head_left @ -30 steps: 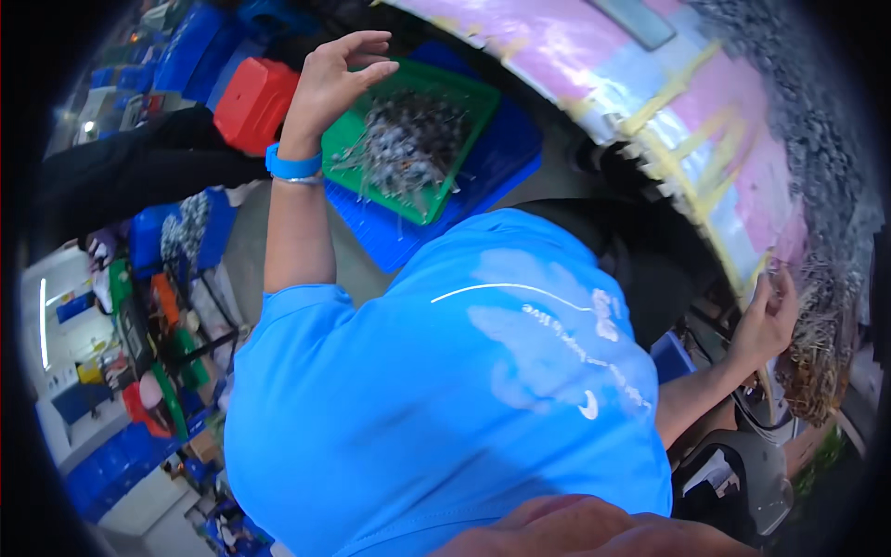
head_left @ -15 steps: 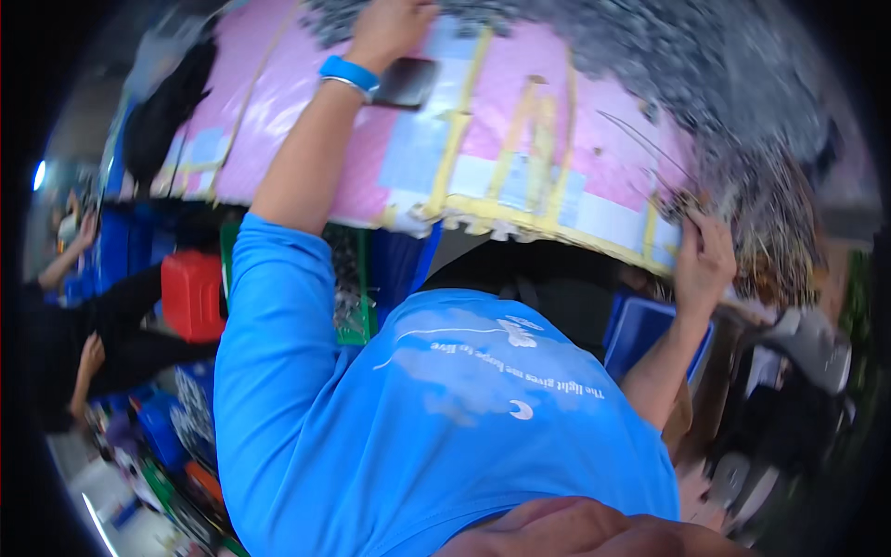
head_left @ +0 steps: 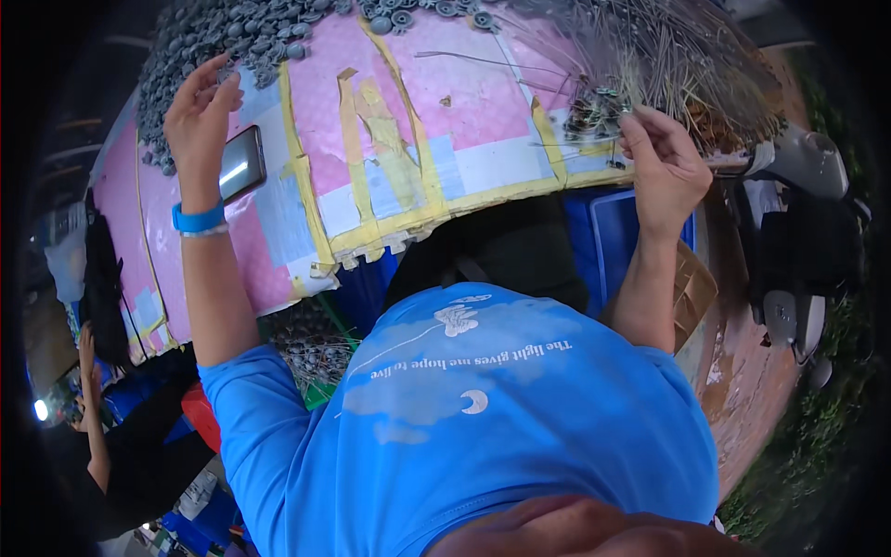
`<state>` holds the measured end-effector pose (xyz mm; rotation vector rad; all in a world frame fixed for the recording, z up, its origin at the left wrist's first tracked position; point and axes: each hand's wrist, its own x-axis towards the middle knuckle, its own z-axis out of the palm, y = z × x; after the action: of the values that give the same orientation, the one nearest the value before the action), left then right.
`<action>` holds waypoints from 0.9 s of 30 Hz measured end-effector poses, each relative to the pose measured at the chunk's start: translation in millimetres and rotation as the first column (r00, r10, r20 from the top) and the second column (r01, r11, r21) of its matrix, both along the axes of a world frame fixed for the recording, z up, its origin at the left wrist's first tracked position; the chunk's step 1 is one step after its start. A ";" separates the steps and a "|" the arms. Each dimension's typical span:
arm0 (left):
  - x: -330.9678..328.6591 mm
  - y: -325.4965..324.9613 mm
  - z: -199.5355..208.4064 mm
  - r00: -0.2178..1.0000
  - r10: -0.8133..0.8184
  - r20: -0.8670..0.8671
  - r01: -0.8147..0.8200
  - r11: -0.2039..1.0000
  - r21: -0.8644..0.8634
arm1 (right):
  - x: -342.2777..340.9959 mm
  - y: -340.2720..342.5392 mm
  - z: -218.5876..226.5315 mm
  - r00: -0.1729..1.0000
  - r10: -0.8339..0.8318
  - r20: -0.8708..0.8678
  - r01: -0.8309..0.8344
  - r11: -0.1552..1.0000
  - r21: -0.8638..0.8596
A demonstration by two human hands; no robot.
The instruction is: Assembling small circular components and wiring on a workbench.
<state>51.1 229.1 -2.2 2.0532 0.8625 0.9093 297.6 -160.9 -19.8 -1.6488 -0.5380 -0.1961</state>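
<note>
My left hand (head_left: 198,116), with a blue band on its wrist, is raised over the table's far left side. Its fingers are half bent and apart, and nothing shows between them. Just beyond it lies a heap of small grey round cap-like parts (head_left: 246,35). A dark phone (head_left: 243,162) rests on the table beside that wrist. Over at the right edge, my right hand (head_left: 673,167) has thumb and forefinger pinched together; what they hold is too small to make out. Touching or just past those fingertips is a tangle of small dark pieces (head_left: 594,113), next to a pile of thin wires (head_left: 682,70).
Pink and pale blue sheeting with yellow tape covers the table (head_left: 483,102). A blue crate (head_left: 636,237) stands below its right edge, and a crate of grey parts (head_left: 311,351) below the left. Another person's hand (head_left: 86,357) shows at far left. A grey scooter (head_left: 807,167) stands right.
The view has swung, so the table appears further left. My left hand has come back from the heap of grey parts, fingers now apart. My right hand stays by the wires, its fingertips pinched.
</note>
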 end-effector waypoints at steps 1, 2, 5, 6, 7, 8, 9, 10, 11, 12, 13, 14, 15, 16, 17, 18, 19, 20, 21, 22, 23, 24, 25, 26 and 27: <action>-2.9 -18.2 7.6 0.997 -0.018 0.069 0.024 0.996 -0.083 | 0.7 -2.6 -2.3 0.999 0.051 0.015 -0.049 0.993 -0.109; 4.4 -35.2 3.0 0.986 -0.076 0.146 0.098 0.984 -0.149 | -3.0 -7.8 -0.1 0.982 -0.011 0.187 0.049 0.979 -0.200; -7.9 -96.3 15.3 0.983 -0.149 0.103 0.166 0.969 -0.182 | -24.2 -8.3 12.7 0.997 -0.058 0.054 0.050 0.990 0.135; -9.4 -118.5 16.9 0.961 -0.200 0.191 0.245 0.936 -0.252 | -23.9 -13.6 10.0 1.000 -0.009 0.024 0.005 0.989 0.146; -10.7 -141.1 15.5 0.930 -0.239 0.279 0.322 0.895 -0.308 | -28.9 -12.9 6.7 1.000 -0.001 0.028 -0.003 0.988 0.152; -13.2 -164.2 12.6 0.930 -0.243 0.277 0.342 0.846 -0.408 | -35.3 -10.3 4.9 0.960 0.191 -0.204 -0.116 0.937 0.329; -16.7 -186.2 7.8 0.930 -0.243 0.276 0.355 0.788 -0.502 | -42.9 -5.9 1.3 0.829 0.407 -0.382 -0.177 0.841 0.511; -17.8 -205.2 6.4 0.914 -0.342 0.219 0.402 0.683 -0.610 | -52.9 -0.5 -2.4 0.755 0.500 -0.425 -0.252 0.819 0.516; -17.1 -220.0 4.0 0.879 -0.445 0.172 0.424 0.563 -0.709 | -62.2 6.8 -0.3 0.755 0.505 -0.418 -0.261 0.816 0.515; -15.5 -230.4 -3.1 0.844 -0.503 0.184 0.469 0.527 -0.709 | -71.4 14.3 2.2 0.663 0.590 -0.461 -0.333 0.784 0.524; -14.3 -239.6 -7.8 0.805 -0.560 0.194 0.510 0.487 -0.709 | -78.8 18.8 5.6 0.560 0.659 -0.501 -0.397 0.745 0.536; -11.7 -243.5 -9.7 0.819 -0.545 0.177 0.496 0.519 -0.696 | -85.3 22.2 7.7 0.552 0.668 -0.499 -0.409 0.738 0.537; -7.5 -244.4 -11.2 0.828 -0.533 0.176 0.488 0.528 -0.695 | -91.2 25.1 10.0 0.514 0.716 -0.473 -0.514 0.698 0.499; -4.1 -243.7 -13.0 0.865 -0.435 0.250 0.472 0.536 -0.700 | -97.7 26.8 12.0 0.468 0.760 -0.451 -0.612 0.647 0.456; -3.7 -242.1 -14.4 0.888 -0.329 0.320 0.455 0.544 -0.705 | -104.2 27.3 13.9 0.452 0.769 -0.451 -0.622 0.635 0.459; -6.2 -240.2 -12.2 0.881 -0.294 0.371 0.473 0.568 -0.673 | -111.1 26.7 15.8 0.461 0.762 -0.455 -0.650 0.639 0.411; -8.4 -240.2 -10.7 0.887 -0.279 0.368 0.461 0.578 -0.674 | -116.0 26.9 16.9 0.471 0.755 -0.457 -0.677 0.641 0.361; -10.3 -241.0 -9.4 0.867 -0.253 0.428 0.489 0.591 -0.642 | -119.2 26.4 17.3 0.459 0.759 -0.462 -0.686 0.633 0.358; -13.1 -241.5 -8.4 0.842 -0.231 0.487 0.516 0.604 -0.607 | -122.5 25.6 16.6 0.446 0.766 -0.462 -0.694 0.622 0.362; -18.2 -238.5 -7.8 0.843 -0.280 0.459 0.527 0.599 -0.603 | -124.4 25.0 15.2 0.476 0.744 -0.469 -0.685 0.648 0.333; -19.8 -239.8 -6.4 0.846 -0.273 0.458 0.521 0.605 -0.602 | -125.6 24.9 14.5 0.506 0.721 -0.474 -0.674 0.673 0.304; -20.6 -242.1 -4.4 0.841 -0.238 0.485 0.517 0.615 -0.595 | -126.2 25.3 14.8 0.501 0.725 -0.472 -0.679 0.668 0.305; -21.4 -244.0 -2.9 0.834 -0.207 0.512 0.516 0.621 -0.589 | -127.2 24.2 15.1 0.497 0.721 -0.483 -0.678 0.670 0.302; -22.2 -244.3 -1.1 0.834 -0.207 0.511 0.516 0.621 -0.590 | -128.2 23.1 15.0 0.494 0.715 -0.494 -0.676 0.674 0.299; -22.6 -244.4 0.8 0.844 -0.176 0.507 0.497 0.612 -0.615 | -129.2 22.1 13.6 0.495 0.715 -0.495 -0.675 0.674 0.299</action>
<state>28.4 -15.3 -1.4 1.1883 0.4474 0.5826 168.4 -138.8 -6.2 -1.1991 -0.6685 0.8846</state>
